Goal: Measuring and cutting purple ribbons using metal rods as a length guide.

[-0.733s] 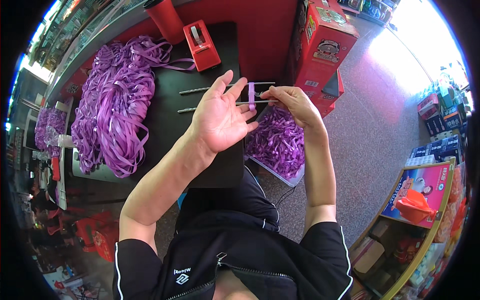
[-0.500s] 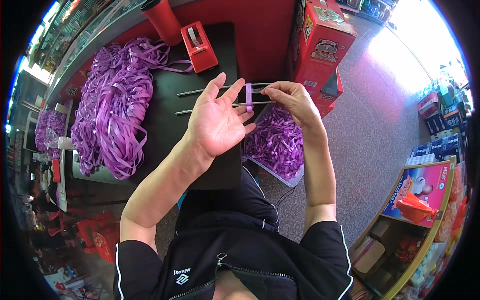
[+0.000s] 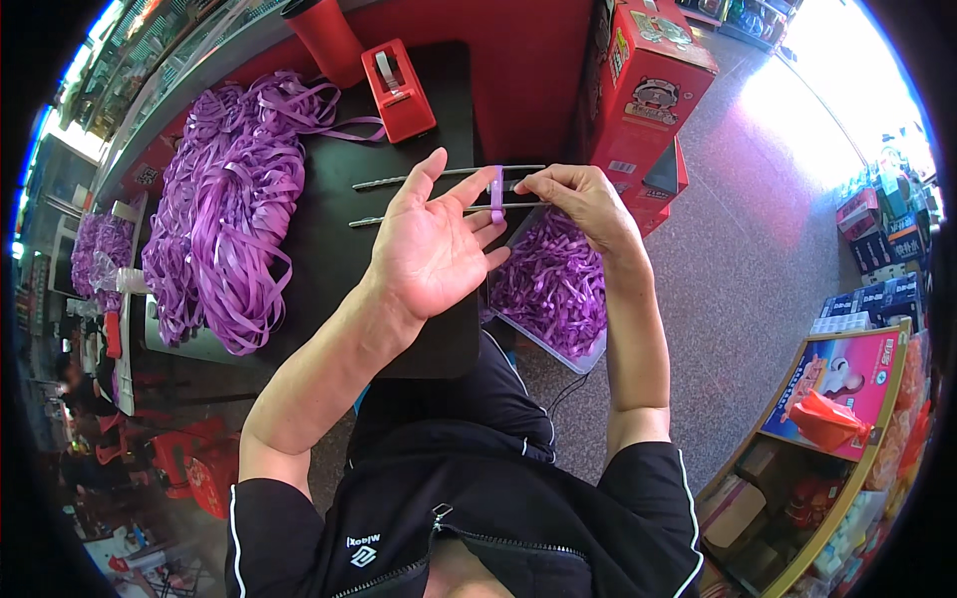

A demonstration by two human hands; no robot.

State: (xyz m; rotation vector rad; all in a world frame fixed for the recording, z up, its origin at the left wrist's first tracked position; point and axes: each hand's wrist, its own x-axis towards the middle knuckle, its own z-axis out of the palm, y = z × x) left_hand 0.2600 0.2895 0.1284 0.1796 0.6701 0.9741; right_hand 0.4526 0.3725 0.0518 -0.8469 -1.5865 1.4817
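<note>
Two thin metal rods point(image 3: 384, 182) lie side by side above the dark table, pointing left and right. A short purple ribbon point(image 3: 497, 199) is wrapped across both rods near their right part. My left hand point(image 3: 429, 244) is palm up with its fingers spread, the fingertips beside the wrapped ribbon and passing by the rods. From the right, my right hand point(image 3: 583, 204) pinches thumb and finger together on what looks like the ribbon's tail between the rods. Below the hands, a clear plastic bin point(image 3: 546, 349) holds a heap of short purple ribbon pieces point(image 3: 553, 284).
A big tangle of purple ribbon point(image 3: 224, 209) covers the left of the black table point(image 3: 399, 349). At the back are a red tape dispenser point(image 3: 399, 95) and a red cup point(image 3: 324, 40). Red boxes point(image 3: 648, 90) stand to the right; a display shelf point(image 3: 827, 399) is at the lower right.
Both hands stay in nearly the same places. The wrapped ribbon and my right fingertips have shifted only very slightly.
</note>
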